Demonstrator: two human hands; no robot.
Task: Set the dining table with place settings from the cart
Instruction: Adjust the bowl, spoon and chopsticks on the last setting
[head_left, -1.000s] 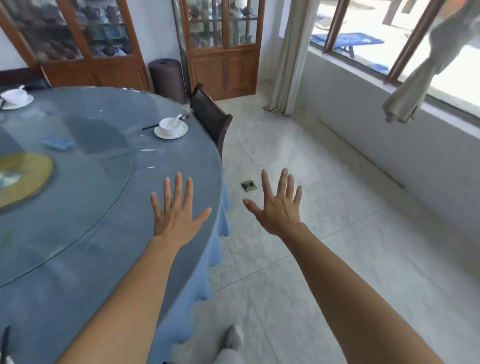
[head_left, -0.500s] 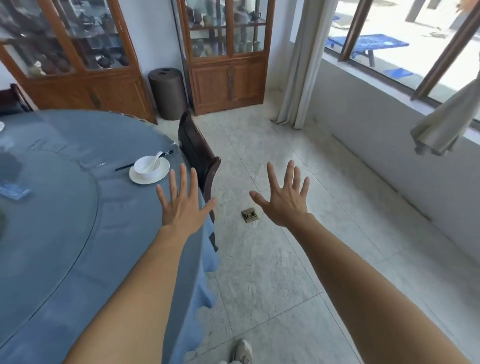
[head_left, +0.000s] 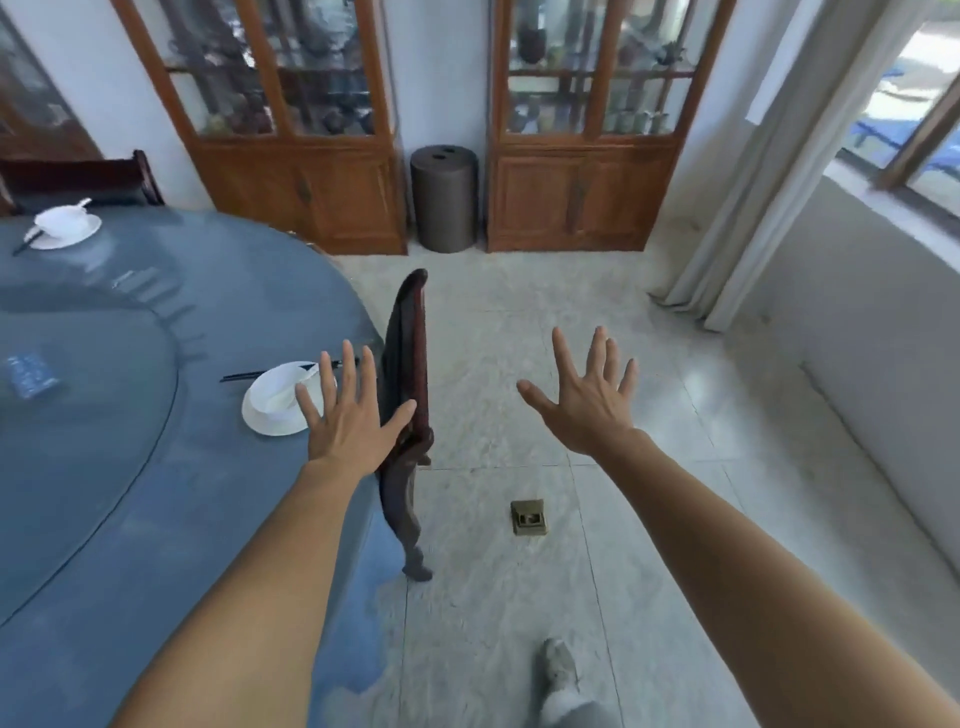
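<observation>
A round dining table (head_left: 130, 493) with a blue cloth and a glass top fills the left. Near its right edge stands a place setting (head_left: 275, 400): a white saucer with a bowl and spoon, and black chopsticks (head_left: 244, 374) behind it. A second white setting (head_left: 65, 226) sits at the far left edge. My left hand (head_left: 348, 415) hovers with spread fingers over the table's edge, just right of the near saucer, holding nothing. My right hand (head_left: 589, 400) is held out over the floor, fingers spread and empty. No cart is in view.
A dark wooden chair (head_left: 408, 395) stands tucked against the table between my hands. Another chair (head_left: 78, 179) is at the far side. Two wooden glass cabinets (head_left: 582, 197) and a dark round bin (head_left: 444, 200) line the back wall. A brass floor socket (head_left: 529, 517) lies ahead; curtains hang right.
My view has swung to the right along the table edge; the near place setting and the chair now lie closer. Both hands stay spread and empty.
</observation>
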